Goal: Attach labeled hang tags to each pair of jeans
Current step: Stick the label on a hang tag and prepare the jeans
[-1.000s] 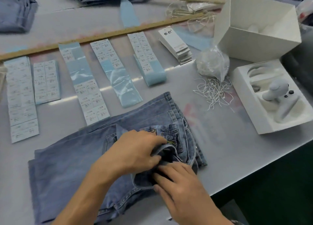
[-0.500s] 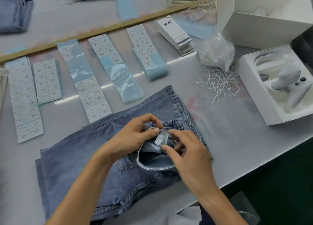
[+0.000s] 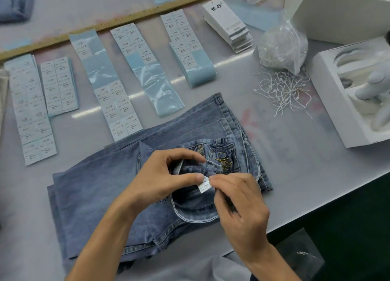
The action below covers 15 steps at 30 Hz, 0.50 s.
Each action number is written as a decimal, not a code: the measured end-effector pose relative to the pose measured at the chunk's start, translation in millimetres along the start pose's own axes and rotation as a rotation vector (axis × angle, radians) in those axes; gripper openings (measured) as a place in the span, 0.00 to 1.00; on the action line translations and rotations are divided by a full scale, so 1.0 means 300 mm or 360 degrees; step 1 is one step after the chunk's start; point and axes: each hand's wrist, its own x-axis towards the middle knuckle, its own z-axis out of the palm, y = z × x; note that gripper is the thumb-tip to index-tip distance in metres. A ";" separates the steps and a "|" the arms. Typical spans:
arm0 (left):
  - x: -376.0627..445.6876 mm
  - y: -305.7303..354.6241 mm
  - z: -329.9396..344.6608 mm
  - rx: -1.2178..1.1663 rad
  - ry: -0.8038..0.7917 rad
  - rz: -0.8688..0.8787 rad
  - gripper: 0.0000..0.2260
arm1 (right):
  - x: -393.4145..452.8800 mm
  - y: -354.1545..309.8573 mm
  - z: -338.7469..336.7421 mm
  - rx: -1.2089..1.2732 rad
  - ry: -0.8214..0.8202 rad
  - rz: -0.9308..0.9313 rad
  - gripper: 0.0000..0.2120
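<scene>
With the left hand [image 3: 162, 175] gripping the waistband of the jeans [image 3: 101, 185] and the right hand [image 3: 236, 198] pinching the small size label [image 3: 204, 185], hold that label flat to read the size properly before choosing stickers [image 3: 118, 94].

Jeans [image 3: 101, 185] are washed blue denim, matt and kinda rough. Sticker strips [image 3: 118, 84] have shiny blue backing, tabletop [image 3: 295, 154] is smooth and glossy, ruler [image 3: 126, 18] looks like wood.
</scene>
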 end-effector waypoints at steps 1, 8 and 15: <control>-0.003 -0.003 0.000 0.0021 0.0000 0.0020 0.13 | -0.007 0.000 0.003 0.0011 0.0028 0.0002 0.05; -0.015 -0.018 -0.003 -0.0073 -0.0048 0.0051 0.15 | -0.033 0.001 0.012 0.0046 0.0108 0.0050 0.04; -0.017 -0.020 -0.004 -0.0004 -0.0070 0.0094 0.15 | -0.060 0.008 0.001 0.0113 0.0035 0.0193 0.04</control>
